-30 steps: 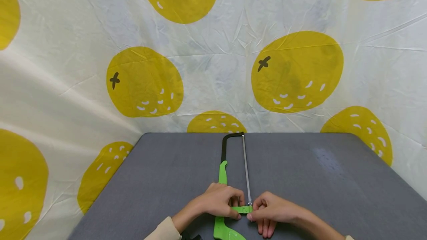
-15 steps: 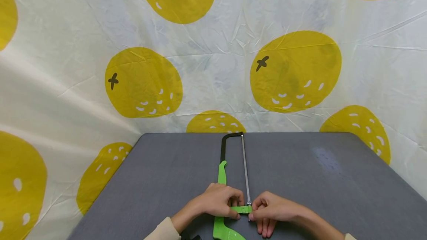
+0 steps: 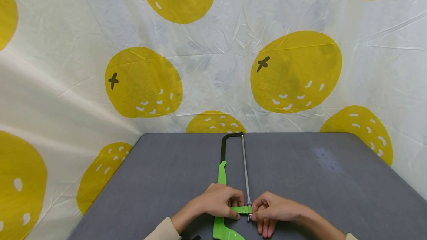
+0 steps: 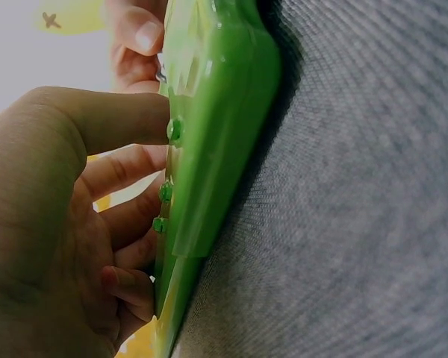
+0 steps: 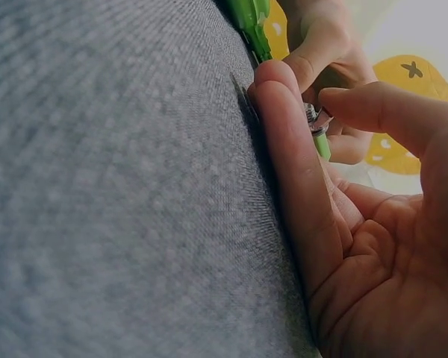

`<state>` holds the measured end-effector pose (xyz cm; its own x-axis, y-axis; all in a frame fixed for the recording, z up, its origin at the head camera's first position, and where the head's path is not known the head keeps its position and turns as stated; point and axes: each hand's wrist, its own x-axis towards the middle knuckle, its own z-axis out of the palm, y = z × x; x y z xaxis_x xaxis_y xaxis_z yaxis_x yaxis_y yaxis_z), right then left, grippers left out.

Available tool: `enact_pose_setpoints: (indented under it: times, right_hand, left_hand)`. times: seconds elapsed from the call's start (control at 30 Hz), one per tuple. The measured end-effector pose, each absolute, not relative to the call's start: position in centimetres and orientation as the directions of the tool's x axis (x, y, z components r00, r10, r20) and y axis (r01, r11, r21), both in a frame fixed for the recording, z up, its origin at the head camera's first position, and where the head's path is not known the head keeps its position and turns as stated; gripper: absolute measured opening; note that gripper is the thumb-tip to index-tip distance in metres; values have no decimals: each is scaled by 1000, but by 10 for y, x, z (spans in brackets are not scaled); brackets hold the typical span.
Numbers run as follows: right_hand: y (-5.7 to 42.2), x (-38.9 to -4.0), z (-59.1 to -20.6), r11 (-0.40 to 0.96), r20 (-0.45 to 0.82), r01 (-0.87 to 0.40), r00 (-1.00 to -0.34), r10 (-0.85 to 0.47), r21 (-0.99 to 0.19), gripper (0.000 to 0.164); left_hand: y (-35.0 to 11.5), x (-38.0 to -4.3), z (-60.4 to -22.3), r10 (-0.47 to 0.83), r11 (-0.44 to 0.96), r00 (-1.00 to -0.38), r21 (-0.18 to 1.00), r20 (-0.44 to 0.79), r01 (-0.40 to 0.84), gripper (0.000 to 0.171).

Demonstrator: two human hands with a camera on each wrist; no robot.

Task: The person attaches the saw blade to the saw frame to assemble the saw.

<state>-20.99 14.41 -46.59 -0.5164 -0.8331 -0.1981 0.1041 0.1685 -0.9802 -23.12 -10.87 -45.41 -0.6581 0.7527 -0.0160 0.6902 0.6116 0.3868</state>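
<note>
A hacksaw (image 3: 222,173) with a black front bow and green handle lies on the table, its narrow metal blade (image 3: 246,169) stretched along the right side. My left hand (image 3: 218,201) holds its short green crosspiece (image 3: 241,209) between thumb and fingers; in the left wrist view the thumb lies against the green frame (image 4: 224,112). At the crosspiece's right end, a small metal wing nut (image 3: 249,217) sits between the thumb and finger of my right hand (image 3: 278,208). The right wrist view shows the thumb tip on that wing nut (image 5: 322,119), with other fingers lying along the table.
The grey cloth-covered table (image 3: 300,166) extends around the saw. Behind it hangs a white curtain (image 3: 217,80) with yellow fruit prints. A small dark object (image 3: 197,237) shows at the bottom edge, too cut off to identify.
My right thumb has shifted slightly right, and the wing nut that it covered a second ago now shows. The left hand and the hacksaw stay in place.
</note>
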Motion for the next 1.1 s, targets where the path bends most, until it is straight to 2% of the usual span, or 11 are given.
enact_pose_setpoints:
  times: [0.13,0.4,0.77,1.0,1.1]
  right_hand:
    - [144,-210,-465,166,-195,101,-510,-838,-981,26]
    - [145,-210,-468,165,-190,95,-501,-844,-982,35]
    - [146,-211,-470,153,-189,113,-480,-857,-982,30]
    - [146,-213,-471,148,-189,125,-467,-864,-981,16]
    - [146,-212,-471,148,-187,120,-473,-861,-982,16]
  left_hand:
    - [-109,-231,-454,755,608,-655,385,-12,694,18]
    - [-109,-231,-456,756,611,-654,379,-20,695,19]
    - [-109,-230,-455,757,609,-653,394,-28,689,18]
    - [-110,-230,-455,758,608,-652,392,-28,690,18]
    - [-110,-230,-456,758,608,-652,390,-26,692,18]
